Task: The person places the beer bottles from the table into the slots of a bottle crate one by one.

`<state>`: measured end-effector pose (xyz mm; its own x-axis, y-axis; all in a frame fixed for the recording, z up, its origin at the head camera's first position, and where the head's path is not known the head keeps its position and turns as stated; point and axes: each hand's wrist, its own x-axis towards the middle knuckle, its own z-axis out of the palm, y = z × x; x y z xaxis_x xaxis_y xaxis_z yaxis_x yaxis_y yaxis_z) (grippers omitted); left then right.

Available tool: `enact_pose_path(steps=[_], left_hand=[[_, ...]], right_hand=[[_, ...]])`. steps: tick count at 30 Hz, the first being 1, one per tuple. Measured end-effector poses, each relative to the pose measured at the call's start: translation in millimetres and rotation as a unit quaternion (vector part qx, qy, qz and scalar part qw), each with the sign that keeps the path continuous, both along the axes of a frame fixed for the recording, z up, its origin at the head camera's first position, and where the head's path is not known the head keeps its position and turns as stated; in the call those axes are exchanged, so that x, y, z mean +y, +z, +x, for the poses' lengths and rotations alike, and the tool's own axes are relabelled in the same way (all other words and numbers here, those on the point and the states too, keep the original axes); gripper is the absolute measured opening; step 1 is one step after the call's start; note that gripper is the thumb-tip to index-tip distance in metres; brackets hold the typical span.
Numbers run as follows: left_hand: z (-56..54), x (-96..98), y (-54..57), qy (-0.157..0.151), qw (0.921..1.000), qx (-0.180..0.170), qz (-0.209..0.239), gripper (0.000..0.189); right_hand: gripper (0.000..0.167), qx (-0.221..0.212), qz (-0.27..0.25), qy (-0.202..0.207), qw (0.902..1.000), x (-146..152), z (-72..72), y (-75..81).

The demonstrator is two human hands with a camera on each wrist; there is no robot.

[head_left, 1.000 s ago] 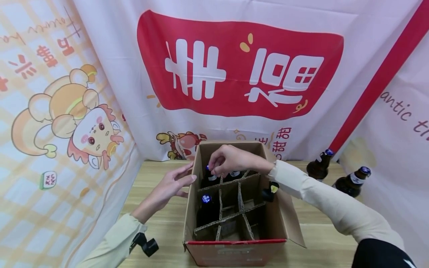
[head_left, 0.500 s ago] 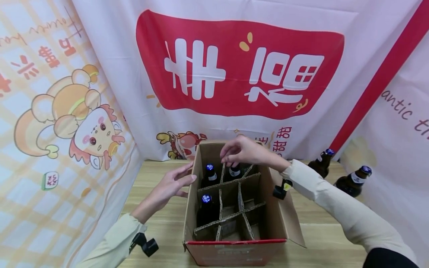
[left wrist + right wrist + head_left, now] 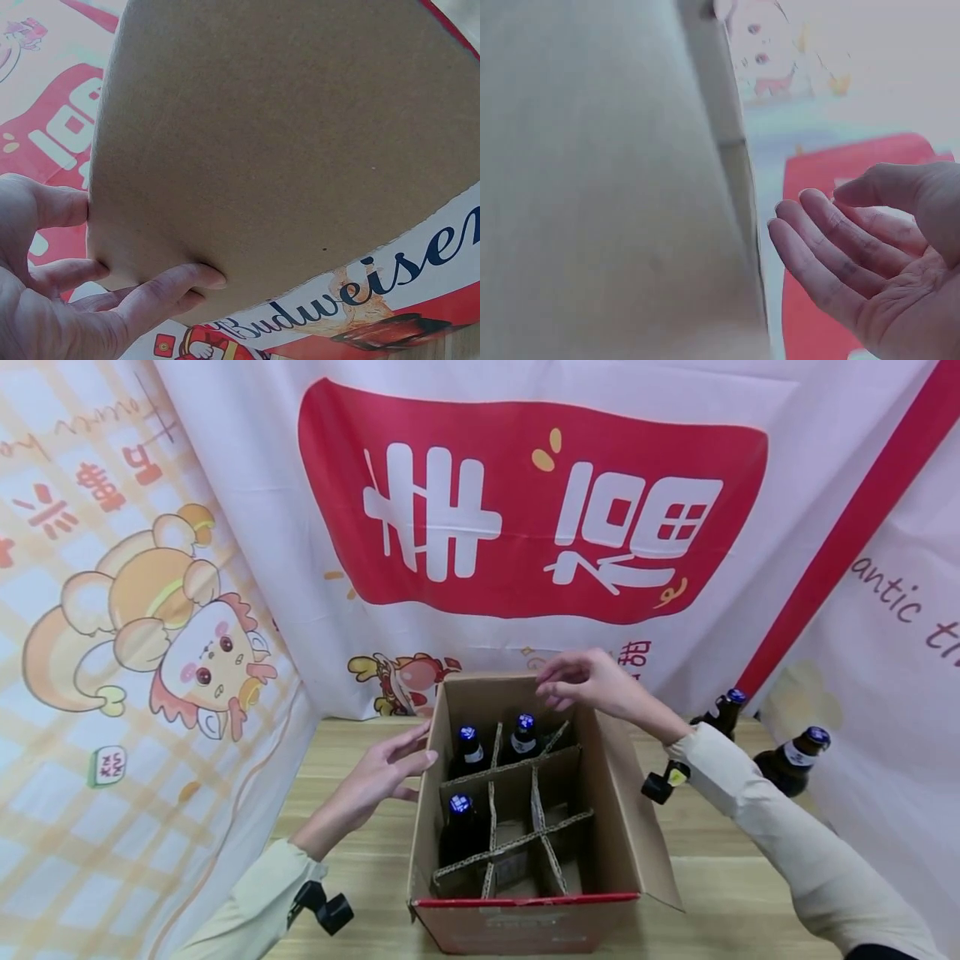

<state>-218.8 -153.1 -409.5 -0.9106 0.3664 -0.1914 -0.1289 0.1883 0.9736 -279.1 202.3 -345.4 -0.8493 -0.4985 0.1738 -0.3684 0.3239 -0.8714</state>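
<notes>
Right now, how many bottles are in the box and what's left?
Three bottles sit in the box: two in the back row, one in the middle-left cell. The left hand steadies the box's side; the right hand hovers empty above the back rim. Two bottles wait on the table; the other cells look empty.

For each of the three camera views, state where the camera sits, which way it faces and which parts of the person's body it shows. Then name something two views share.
Head: worn on the head, looking forward and down at the cardboard box with bottles on the wooden table; shows both forearms, the left hand and the right hand.
Left wrist: at the left wrist, close against the box's outer wall; shows the left hand's fingers pressing it.
Right wrist: at the right wrist, facing the box wall and banner; shows the empty right palm.
Shared: head and left wrist views both show the left hand on the box.
</notes>
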Motion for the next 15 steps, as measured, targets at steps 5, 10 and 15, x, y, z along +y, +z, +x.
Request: enact_pose_path(steps=[5, 10, 15], left_hand=[[-1.5, 0.2, 0.2, -0.008, 0.9999, 0.008, 0.001, 0.072], [-2.4, 0.9, -1.0, -0.011, 0.9999, 0.007, 0.000, 0.072], [-2.0, 0.5, -1.4, -0.005, 1.0000, 0.005, -0.003, 0.072]], right_hand=[[0.027, -0.010, -0.018, -0.050, 0.9985, 27, -5.6, -7.5], [0.029, 0.026, 0.012, -0.117, 0.9928, 50, -4.8, -14.7], [0.031, 0.039, -0.012, -0.176, 0.9836, 65, 0.8, -18.7]])
